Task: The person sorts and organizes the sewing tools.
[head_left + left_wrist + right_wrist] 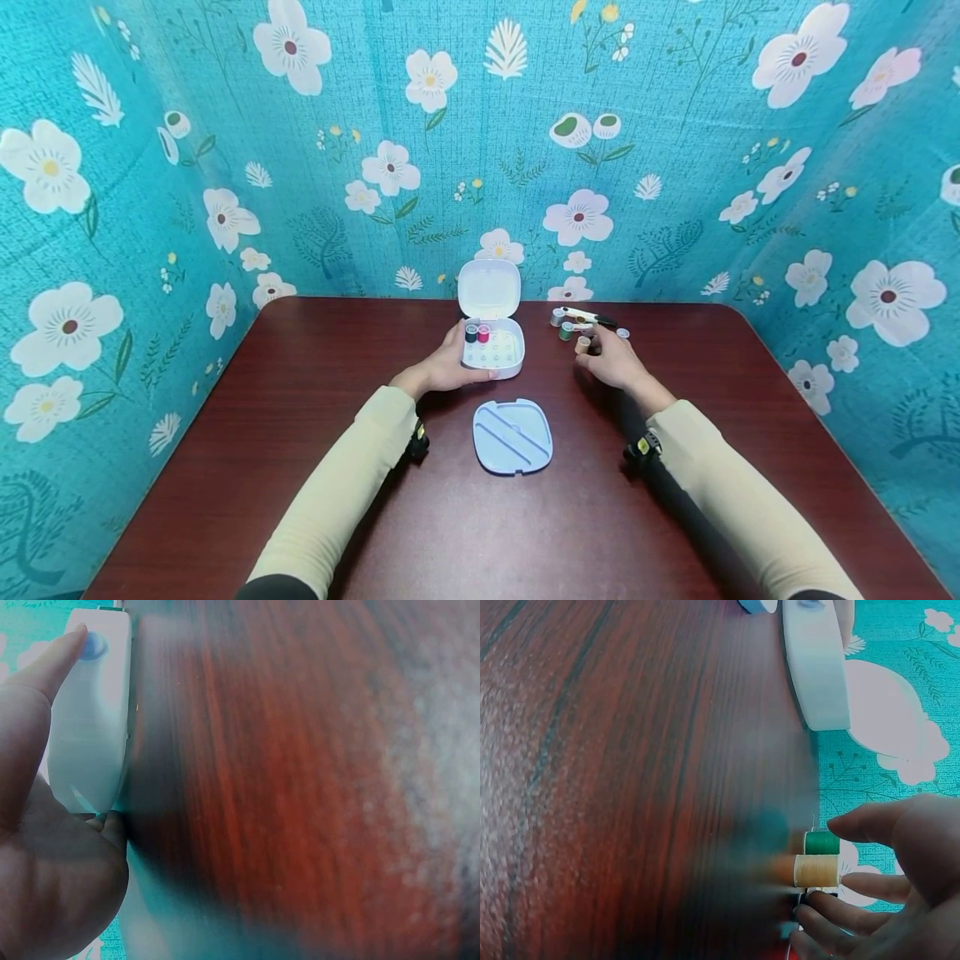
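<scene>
My left hand (447,364) holds the open white sewing box (512,372) at its left side, the thumb along the front. In the left wrist view the thumb tip lies at the blue button (94,646) on the box's front. A black spool (471,333) and a red spool (483,333) stand inside, at the back left. My right hand (617,364) reaches over the loose items, fingers apart. Its fingertips are right at a tan thread spool (817,871), and the thumb tip is beside a green spool (822,843). Both spools stand upright on the table.
A light blue tray-like lid (513,437) lies on the table in front of the box. Behind the right hand are a grey spool (557,317) and a white-and-black tool (588,316). A flowered cloth (480,167) hangs along the table's back edge.
</scene>
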Available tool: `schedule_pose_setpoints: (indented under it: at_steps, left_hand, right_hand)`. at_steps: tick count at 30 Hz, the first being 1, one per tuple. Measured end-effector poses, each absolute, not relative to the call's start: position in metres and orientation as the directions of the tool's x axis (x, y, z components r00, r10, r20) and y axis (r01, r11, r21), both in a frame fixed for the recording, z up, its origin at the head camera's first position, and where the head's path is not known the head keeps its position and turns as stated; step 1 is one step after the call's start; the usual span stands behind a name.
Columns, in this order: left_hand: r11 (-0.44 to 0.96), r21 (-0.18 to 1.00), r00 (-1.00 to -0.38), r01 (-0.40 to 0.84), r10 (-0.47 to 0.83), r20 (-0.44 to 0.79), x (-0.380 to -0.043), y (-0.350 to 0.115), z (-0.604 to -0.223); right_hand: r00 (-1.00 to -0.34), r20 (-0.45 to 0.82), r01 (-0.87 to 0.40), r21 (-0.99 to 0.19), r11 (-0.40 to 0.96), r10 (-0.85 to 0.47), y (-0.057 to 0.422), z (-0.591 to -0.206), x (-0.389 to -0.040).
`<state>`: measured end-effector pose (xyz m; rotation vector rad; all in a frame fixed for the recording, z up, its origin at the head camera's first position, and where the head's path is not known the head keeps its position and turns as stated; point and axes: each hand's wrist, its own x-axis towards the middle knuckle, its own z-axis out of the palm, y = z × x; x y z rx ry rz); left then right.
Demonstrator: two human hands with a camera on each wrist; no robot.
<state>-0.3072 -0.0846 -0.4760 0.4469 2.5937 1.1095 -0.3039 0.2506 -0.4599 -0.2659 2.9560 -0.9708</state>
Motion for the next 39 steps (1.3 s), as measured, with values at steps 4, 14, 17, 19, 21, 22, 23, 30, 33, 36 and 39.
schedule_pose_setpoints:
  at_steps: [4, 14, 17, 19, 21, 22, 23, 30, 33, 36, 39]
  left_hand:
    - [0.657, 0.734, -0.911, 0.172, 0.39, -0.136, -0.307, -0.085, -0.475]
    - [0.639, 0.748, -0.916, 0.176, 0.386, -0.114, -0.306, -0.085, -0.477]
    - [0.648, 0.742, -0.915, 0.172, 0.384, -0.123, -0.306, -0.084, -0.478]
    - [0.651, 0.74, -0.915, 0.169, 0.383, -0.128, -0.306, -0.084, -0.477]
    - [0.653, 0.737, -0.914, 0.173, 0.385, -0.127, -0.307, -0.084, -0.477]
    - [0.652, 0.738, -0.914, 0.175, 0.387, -0.125, -0.307, -0.084, -0.476]
    - [0.652, 0.738, -0.913, 0.175, 0.387, -0.125, -0.307, -0.084, -0.476]
    - [0.655, 0.736, -0.912, 0.17, 0.388, -0.135, -0.307, -0.085, -0.474]
    - [0.649, 0.741, -0.912, 0.175, 0.39, -0.126, -0.307, -0.084, -0.474]
    - [0.643, 0.746, -0.913, 0.175, 0.39, -0.122, -0.307, -0.084, -0.475]
    - [0.642, 0.748, -0.913, 0.169, 0.387, -0.126, -0.307, -0.085, -0.475]
  right_hand:
    - [-0.989, 0.04, -0.137, -0.614, 0.777, -0.143, 0.25, -0.461, -0.304]
    - [-0.992, 0.065, -0.123, -0.659, 0.742, -0.108, 0.246, -0.467, -0.311]
    - [-0.993, 0.058, -0.112, -0.67, 0.734, -0.099, 0.246, -0.468, -0.312]
    - [-0.994, 0.055, -0.106, -0.676, 0.729, -0.094, 0.246, -0.468, -0.312]
    - [-0.994, 0.055, -0.104, -0.679, 0.727, -0.091, 0.246, -0.467, -0.313]
    - [-0.994, 0.058, -0.105, -0.679, 0.726, -0.09, 0.246, -0.467, -0.313]
    - [-0.994, 0.061, -0.108, -0.679, 0.726, -0.091, 0.246, -0.467, -0.313]
    - [-0.994, 0.057, -0.11, -0.691, 0.714, -0.098, 0.247, -0.468, -0.314]
    - [-0.994, 0.043, -0.099, -0.707, 0.7, -0.098, 0.246, -0.468, -0.314]
    - [-0.995, 0.036, -0.092, -0.721, 0.687, -0.096, 0.246, -0.468, -0.314]
    - [-0.994, 0.039, -0.095, -0.73, 0.677, -0.097, 0.246, -0.468, -0.314]
